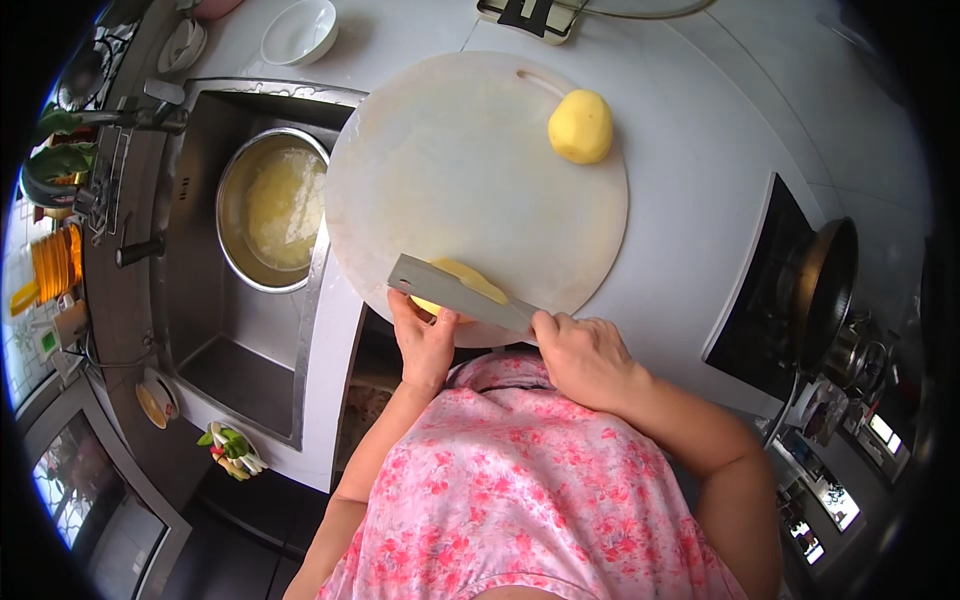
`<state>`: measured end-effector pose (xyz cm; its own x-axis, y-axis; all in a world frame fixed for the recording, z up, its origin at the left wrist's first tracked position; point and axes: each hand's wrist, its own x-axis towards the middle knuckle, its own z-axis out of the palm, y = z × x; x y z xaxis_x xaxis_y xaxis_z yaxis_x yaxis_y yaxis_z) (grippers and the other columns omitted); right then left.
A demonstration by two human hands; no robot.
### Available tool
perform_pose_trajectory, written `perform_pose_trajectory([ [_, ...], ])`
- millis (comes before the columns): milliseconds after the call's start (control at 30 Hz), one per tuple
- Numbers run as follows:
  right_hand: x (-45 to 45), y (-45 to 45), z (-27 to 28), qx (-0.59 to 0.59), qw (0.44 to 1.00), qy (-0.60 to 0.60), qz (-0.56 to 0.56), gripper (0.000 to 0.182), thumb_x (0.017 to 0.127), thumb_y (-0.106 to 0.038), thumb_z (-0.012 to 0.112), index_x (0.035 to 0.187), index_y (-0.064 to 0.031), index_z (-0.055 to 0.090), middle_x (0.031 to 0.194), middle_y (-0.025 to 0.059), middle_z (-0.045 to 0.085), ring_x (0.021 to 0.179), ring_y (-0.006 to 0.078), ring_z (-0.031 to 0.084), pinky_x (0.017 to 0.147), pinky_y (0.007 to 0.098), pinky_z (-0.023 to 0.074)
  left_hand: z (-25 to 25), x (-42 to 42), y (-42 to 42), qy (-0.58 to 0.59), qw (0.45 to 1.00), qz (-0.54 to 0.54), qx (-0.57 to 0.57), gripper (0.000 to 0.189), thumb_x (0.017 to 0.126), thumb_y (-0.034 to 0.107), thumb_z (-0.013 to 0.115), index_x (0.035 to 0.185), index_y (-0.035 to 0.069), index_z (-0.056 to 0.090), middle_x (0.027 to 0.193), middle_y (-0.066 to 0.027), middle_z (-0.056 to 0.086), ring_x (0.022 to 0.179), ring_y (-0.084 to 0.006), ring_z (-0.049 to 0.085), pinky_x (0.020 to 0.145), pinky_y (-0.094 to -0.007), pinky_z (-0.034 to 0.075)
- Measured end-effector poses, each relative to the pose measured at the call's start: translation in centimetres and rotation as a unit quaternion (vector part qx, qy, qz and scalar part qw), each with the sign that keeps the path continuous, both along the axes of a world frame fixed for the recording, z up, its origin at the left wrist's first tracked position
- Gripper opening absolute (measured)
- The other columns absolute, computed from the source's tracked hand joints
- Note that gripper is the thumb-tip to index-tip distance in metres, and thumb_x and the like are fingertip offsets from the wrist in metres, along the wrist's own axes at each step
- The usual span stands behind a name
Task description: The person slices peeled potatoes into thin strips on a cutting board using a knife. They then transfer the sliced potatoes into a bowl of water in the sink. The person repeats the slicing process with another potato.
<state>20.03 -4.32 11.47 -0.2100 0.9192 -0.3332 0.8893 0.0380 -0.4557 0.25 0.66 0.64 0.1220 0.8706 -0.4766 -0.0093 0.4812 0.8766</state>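
Note:
My right hand (589, 360) grips the handle of a wide-bladed kitchen knife (454, 292). The blade slants over a peeled potato (427, 305) near the front edge of a round pale cutting board (480, 180). On the far side of the blade, a yellow potato portion (474, 279) shows; whether it is cut free, I cannot tell. My left hand (424, 345) holds the potato from the near side, thumb and fingers close to the blade. The blade hides much of the potato. A second peeled potato (581, 126) rests whole at the board's far right.
Left of the board, a metal bowl (238, 255) with cloudy yellowish contents stands in the steel sink (247, 322). A white bowl (300, 31) sits behind. At right, a frying pan (829, 292) is over the black cooktop (757, 300). Vegetables (232, 448) lie at the counter's left corner.

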Motion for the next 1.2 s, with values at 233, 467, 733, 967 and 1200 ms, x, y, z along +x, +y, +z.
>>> perform_pose_trajectory([
  [233, 0.4, 0.3, 0.2, -0.009, 1.0, 0.002, 0.0, 0.011, 0.077, 0.0, 0.056, 0.084, 0.0, 0.048, 0.067, 0.0183, 0.061, 0.057, 0.0336, 0.065, 0.051, 0.0424, 0.0529, 0.6, 0.2, 0.0, -0.006, 1.0, 0.017, -0.01, 0.053, 0.087, 0.018, 0.071, 0.123, -0.002, 0.037, 0.113, -0.0123, 0.053, 0.102, -0.0174, 0.055, 0.089, -0.031, 0.047],
  [467, -1.1, 3.2, -2.7, -0.013, 1.0, 0.013, -0.007, 0.007, 0.08, -0.001, 0.056, 0.083, 0.0003, 0.05, 0.062, 0.0188, 0.062, 0.056, 0.0368, 0.064, 0.054, 0.0469, 0.052, 0.3, 0.6, 0.1, 0.017, 0.999, 0.028, -0.013, 0.058, 0.087, 0.022, 0.074, 0.124, -0.002, 0.037, 0.114, -0.0125, 0.054, 0.102, -0.0174, 0.055, 0.09, -0.0308, 0.047],
  [733, -0.1, 3.9, -5.2, 0.002, 0.999, 0.037, -0.039, 0.01, 0.086, -0.009, 0.059, 0.084, -0.0018, 0.053, 0.063, 0.0186, 0.062, 0.061, 0.0389, 0.064, 0.056, 0.0475, 0.0515, 1.9, 1.0, -0.1, 0.076, 0.996, -0.023, 0.046, 0.066, 0.079, 0.022, 0.079, 0.127, -0.003, 0.04, 0.117, -0.0144, 0.054, 0.107, -0.0213, 0.057, 0.09, -0.0337, 0.049],
  [967, 2.7, 3.8, -4.2, 0.017, 0.991, 0.054, -0.12, 0.015, 0.092, -0.016, 0.055, 0.086, -0.002, 0.054, 0.064, 0.0195, 0.062, 0.064, 0.0403, 0.064, 0.06, 0.0508, 0.0508, 1.6, 2.6, -0.5, 0.162, 0.925, -0.189, 0.287, 0.081, 0.066, 0.015, 0.082, 0.134, 0.0, 0.041, 0.121, -0.0204, 0.051, 0.108, -0.0367, 0.055, 0.091, -0.0409, 0.048],
  [1200, 4.8, 2.2, -3.9, 0.025, 0.987, 0.031, -0.158, 0.016, 0.092, -0.017, 0.056, 0.086, -0.0022, 0.053, 0.065, 0.0199, 0.062, 0.064, 0.0415, 0.063, 0.06, 0.0514, 0.0496, 2.6, 5.1, 1.0, 0.26, 0.735, -0.445, 0.441, 0.078, 0.054, 0.016, 0.081, 0.127, 0.022, 0.053, 0.122, -0.016, 0.048, 0.111, -0.0351, 0.049, 0.09, -0.0466, 0.041],
])
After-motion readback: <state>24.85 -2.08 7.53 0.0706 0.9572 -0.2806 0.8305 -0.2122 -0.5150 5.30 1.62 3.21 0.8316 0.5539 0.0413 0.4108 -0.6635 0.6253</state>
